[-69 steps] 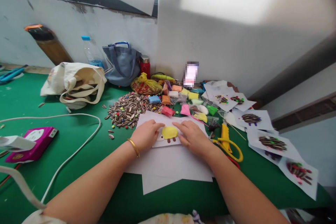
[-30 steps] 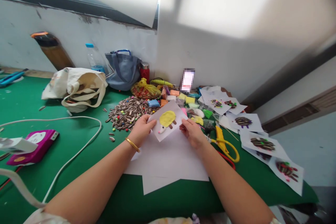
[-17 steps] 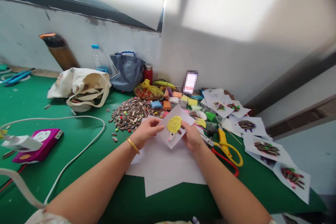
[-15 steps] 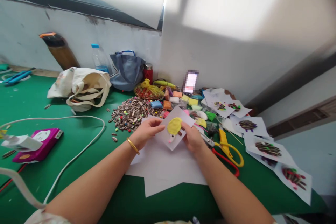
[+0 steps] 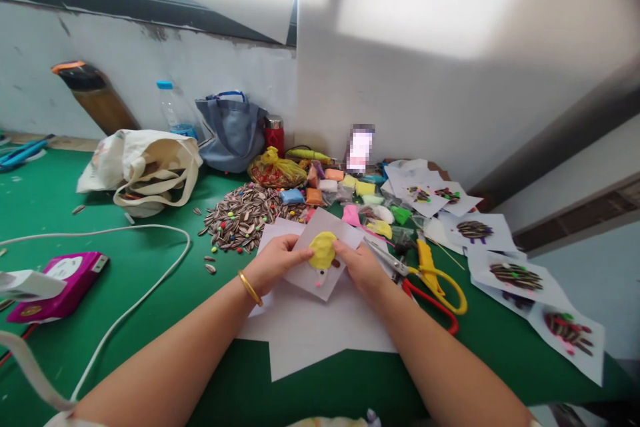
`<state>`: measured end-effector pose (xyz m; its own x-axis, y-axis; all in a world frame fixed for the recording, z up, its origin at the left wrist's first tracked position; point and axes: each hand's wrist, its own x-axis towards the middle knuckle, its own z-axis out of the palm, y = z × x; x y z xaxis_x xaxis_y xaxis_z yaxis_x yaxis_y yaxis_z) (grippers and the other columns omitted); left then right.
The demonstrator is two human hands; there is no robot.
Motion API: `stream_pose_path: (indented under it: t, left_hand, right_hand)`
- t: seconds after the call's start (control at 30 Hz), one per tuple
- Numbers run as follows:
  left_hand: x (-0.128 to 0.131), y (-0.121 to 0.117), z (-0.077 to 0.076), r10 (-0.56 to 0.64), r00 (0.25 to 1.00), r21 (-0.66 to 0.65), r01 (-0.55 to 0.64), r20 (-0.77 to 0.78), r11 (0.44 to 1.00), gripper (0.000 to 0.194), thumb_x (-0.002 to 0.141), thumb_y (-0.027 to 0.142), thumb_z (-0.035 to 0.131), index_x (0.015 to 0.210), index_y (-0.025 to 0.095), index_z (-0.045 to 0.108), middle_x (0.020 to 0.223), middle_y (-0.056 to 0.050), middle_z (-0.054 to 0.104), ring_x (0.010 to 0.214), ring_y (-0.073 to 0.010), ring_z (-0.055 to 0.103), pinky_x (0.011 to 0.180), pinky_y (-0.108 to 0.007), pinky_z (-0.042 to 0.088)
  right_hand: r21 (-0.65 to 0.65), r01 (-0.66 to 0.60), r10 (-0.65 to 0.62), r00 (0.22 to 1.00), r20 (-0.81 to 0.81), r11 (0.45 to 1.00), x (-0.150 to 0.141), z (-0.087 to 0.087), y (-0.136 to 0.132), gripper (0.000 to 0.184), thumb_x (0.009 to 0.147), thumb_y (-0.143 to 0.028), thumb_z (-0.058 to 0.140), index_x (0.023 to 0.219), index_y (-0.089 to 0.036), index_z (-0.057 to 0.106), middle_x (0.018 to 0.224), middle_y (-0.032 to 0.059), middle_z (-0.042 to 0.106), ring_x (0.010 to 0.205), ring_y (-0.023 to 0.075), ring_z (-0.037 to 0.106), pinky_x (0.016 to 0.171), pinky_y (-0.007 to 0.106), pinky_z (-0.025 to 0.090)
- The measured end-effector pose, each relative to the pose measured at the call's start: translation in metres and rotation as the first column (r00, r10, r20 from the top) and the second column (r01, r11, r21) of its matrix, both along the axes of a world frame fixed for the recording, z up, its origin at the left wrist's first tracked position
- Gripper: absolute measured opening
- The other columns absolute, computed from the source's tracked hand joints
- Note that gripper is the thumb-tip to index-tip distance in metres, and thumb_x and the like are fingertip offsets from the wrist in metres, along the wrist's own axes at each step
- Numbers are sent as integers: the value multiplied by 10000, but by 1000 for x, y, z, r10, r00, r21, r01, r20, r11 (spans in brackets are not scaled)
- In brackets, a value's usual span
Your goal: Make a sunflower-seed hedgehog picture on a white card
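Between my two hands is a small white paper card (image 5: 306, 275), tilted with one corner up. A flattened yellow clay shape (image 5: 323, 250) is stuck on it, with a white part bearing a dark eye, a pink tip and a brown piece at the lower edge. My left hand (image 5: 279, 261) grips the card's left side, its thumb touching the yellow clay. From the right, my right hand (image 5: 364, 268) pinches the card, thumb also on the clay. Under the hands lie white paper sheets (image 5: 310, 333).
Sunflower seeds (image 5: 243, 213) with coloured beads lie in a pile behind my left hand. Packets of coloured clay (image 5: 314, 197) stand behind the card. Scissors (image 5: 430, 273) lie to the right, beside finished seed-covered cards (image 5: 515, 279). A white cable (image 5: 150, 297) crosses the green table on the left.
The card has come slightly lower and nearer. My left hand, whose fingers were at the card's edge, now holds it with the thumb on the yellow clay. The view has shifted slightly.
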<state>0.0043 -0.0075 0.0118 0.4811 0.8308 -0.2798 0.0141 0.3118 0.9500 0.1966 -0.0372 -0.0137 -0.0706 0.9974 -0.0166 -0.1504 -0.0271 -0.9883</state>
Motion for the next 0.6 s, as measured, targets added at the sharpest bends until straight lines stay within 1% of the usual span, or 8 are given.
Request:
stream_pose_path:
  t: [0.07,0.13,0.2,0.27,0.37,0.43,0.5,0.6]
  left_hand:
    - [1,-1,0,7,1000,-4,-7,25,1000,466,672,453,786,996,129,703,928,-84,732,749,-188,658,655,-263,487]
    - [1,-2,-1,38,999,-13,-38,13,999,465,673,464,782,980,126,697,906,-83,730,729,-190,656,637,-269,490]
    - [2,-2,-2,82,996,8,-81,-33,997,460,666,478,780,949,126,691,863,-72,724,685,-180,643,590,-258,475]
    - [2,-2,-3,109,990,62,-103,-88,993,461,667,498,770,929,126,690,835,-62,718,661,-172,629,563,-247,459]
    - [1,-2,-5,89,987,149,-69,-137,987,478,715,552,705,929,124,698,865,-72,719,698,-184,632,585,-257,467]
    - [1,-1,-6,68,985,209,-34,-156,977,492,737,567,674,958,128,699,915,-82,722,760,-204,642,627,-273,484]
    - [1,0,-7,76,979,264,-23,-192,964,496,727,556,687,972,125,697,938,-92,722,799,-222,645,652,-285,493]
    - [1,0,-7,103,968,284,-35,-228,958,501,712,543,701,966,111,697,922,-104,723,791,-233,645,642,-295,494]
  right_hand:
    - [-3,-8,8,999,37,1000,0,1,-1,336,811,-491,637,809,-156,642,702,12,577,593,122,461,540,245,395]
    - [-27,-20,22,996,83,999,0,3,-3,353,811,-503,633,827,-151,655,707,19,594,606,133,484,559,255,415]
    - [-45,-29,35,991,129,999,0,3,-5,365,799,-507,646,849,-146,669,707,22,612,620,144,510,584,266,432]
    - [-54,-9,19,984,179,998,0,3,-6,367,777,-495,674,864,-139,682,716,28,634,642,157,538,610,275,446]
    - [-51,28,-16,974,224,998,0,4,-6,366,758,-477,690,868,-127,697,772,49,674,686,177,578,649,290,470]
    - [-38,5,4,977,212,999,-1,4,-5,368,765,-468,683,897,-125,706,832,60,695,724,187,602,678,297,484]
    - [-31,-39,44,980,196,999,-2,5,-6,368,777,-456,676,937,-127,711,858,59,704,739,186,615,686,295,490]
    - [-40,-70,77,978,196,997,-3,5,-7,364,787,-448,671,954,-127,714,831,48,705,718,178,617,669,287,489]
